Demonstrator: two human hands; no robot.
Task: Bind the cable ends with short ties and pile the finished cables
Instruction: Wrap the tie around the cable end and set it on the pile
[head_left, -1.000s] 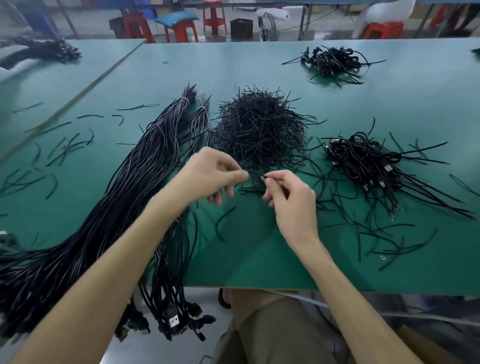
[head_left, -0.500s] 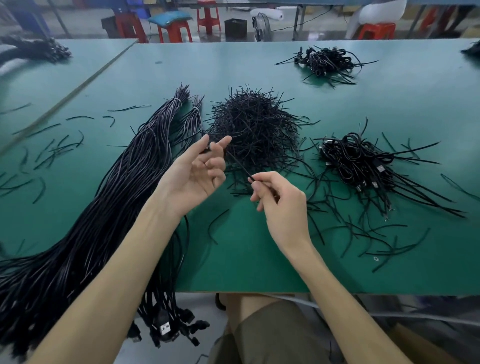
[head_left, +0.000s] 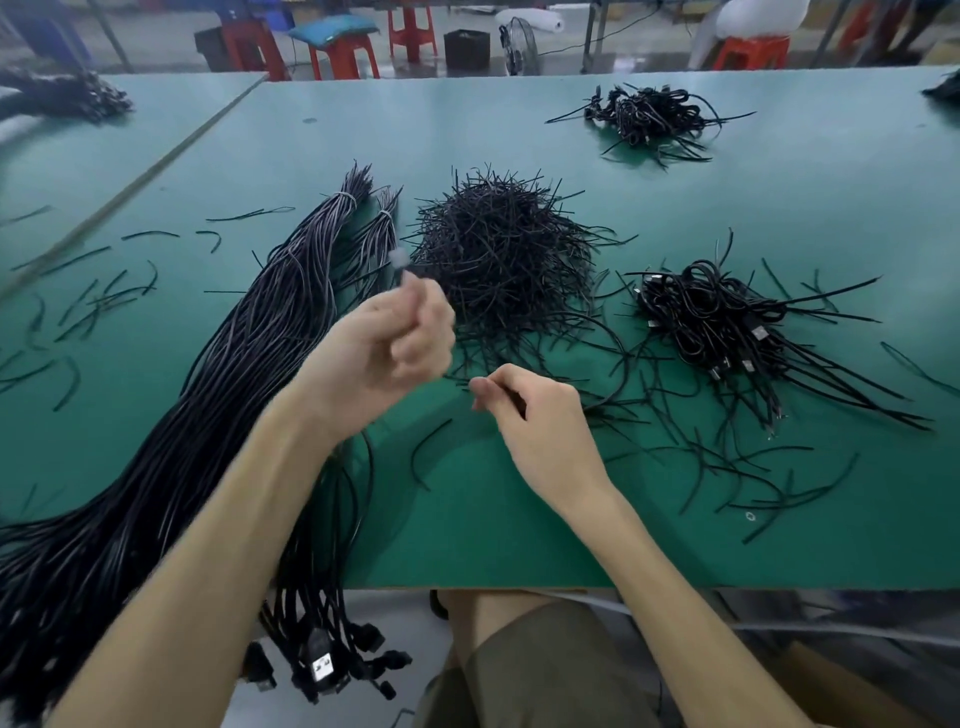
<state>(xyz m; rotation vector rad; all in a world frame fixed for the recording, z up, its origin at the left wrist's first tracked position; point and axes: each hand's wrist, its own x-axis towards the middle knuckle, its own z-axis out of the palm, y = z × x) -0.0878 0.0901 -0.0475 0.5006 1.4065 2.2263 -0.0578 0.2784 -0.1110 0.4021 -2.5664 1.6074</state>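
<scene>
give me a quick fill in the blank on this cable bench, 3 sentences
1. The table top is covered in a ____ mat.
2. The heap of short ties lies straight ahead, between the long cables on the left and the pile of bound cables on the ____.
3. The stools beyond the table are ____.

Missing words: green; right; red

Table surface (head_left: 779, 208): plain green. Tie heap (head_left: 498, 249) at its centre: black. Cable bundle (head_left: 218, 395) left of the heap: black, grey-sheened. Stools (head_left: 343, 54) beyond the table: red.
</scene>
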